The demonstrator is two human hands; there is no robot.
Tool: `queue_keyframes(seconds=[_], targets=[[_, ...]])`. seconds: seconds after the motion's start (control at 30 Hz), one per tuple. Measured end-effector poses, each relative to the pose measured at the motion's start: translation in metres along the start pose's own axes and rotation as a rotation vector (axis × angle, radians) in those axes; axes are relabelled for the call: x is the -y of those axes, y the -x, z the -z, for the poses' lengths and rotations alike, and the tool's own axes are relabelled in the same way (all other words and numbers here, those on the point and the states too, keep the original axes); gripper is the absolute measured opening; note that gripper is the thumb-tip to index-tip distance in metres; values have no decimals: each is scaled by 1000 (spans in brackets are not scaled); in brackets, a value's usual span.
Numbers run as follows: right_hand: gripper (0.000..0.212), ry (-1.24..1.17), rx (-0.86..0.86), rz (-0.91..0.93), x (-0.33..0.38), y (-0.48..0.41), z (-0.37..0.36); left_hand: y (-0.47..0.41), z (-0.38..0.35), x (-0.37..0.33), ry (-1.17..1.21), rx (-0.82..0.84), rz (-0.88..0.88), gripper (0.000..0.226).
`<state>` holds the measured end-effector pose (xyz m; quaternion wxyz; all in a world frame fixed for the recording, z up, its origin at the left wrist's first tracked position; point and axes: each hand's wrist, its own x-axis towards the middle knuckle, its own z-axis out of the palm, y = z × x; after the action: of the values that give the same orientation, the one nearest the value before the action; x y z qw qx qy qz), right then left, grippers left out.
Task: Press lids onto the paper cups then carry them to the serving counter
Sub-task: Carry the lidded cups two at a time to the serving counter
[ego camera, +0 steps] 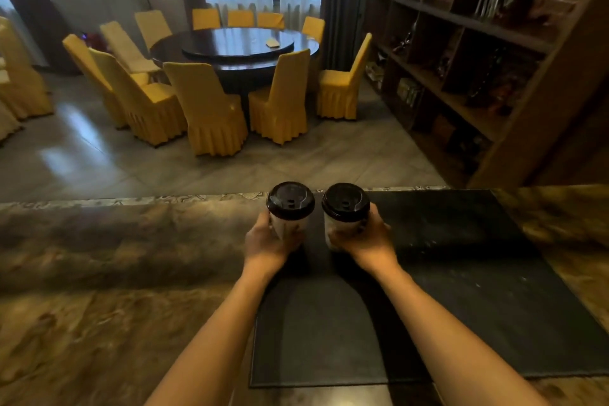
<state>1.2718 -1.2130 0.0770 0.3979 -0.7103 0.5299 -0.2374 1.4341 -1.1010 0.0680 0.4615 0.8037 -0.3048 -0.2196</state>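
A dark mat (461,273) lies on the brown marbled surface (115,273), and both paper cups stand upright over its far left corner, side by side and just apart. The left cup (287,227) is at the mat's left edge, and the right cup (342,230) is just inside the mat from it. Each is capped with a black lid (290,200) (345,202) that sits level on its rim. The left hand (267,241) grips the left cup low on its wall from the outer side, fingers curled round the paper. The right hand (365,239) grips the right cup the same way from the opposite side, fingers clamped on the wall below the lid. The hands hide the cup bottoms, so I cannot tell whether the cups rest on the mat or are held just above it. Both bare forearms reach across the near half of the mat. Beyond the mat's far edge, past the end of the surface, is a tiled floor with a dark round table (237,46) ringed by yellow-covered chairs (211,109). Beyond the mat's far right corner stands a dark wooden shelf unit (478,76).
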Motion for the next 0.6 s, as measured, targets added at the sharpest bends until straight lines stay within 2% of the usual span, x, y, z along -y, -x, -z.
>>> queue_keyframes(seconds=[0.13, 0.4, 0.6], targets=[[79, -9, -11, -11, 0, 2, -3, 0, 2, 0, -64, -1, -44, 69], [85, -29, 38, -3, -6, 2, -3, -3, 0, 2, -29, 48, 8, 73], [88, 18, 138, 3, -14, 11, 2, 6, 3, 9, -23, 133, 32, 70]])
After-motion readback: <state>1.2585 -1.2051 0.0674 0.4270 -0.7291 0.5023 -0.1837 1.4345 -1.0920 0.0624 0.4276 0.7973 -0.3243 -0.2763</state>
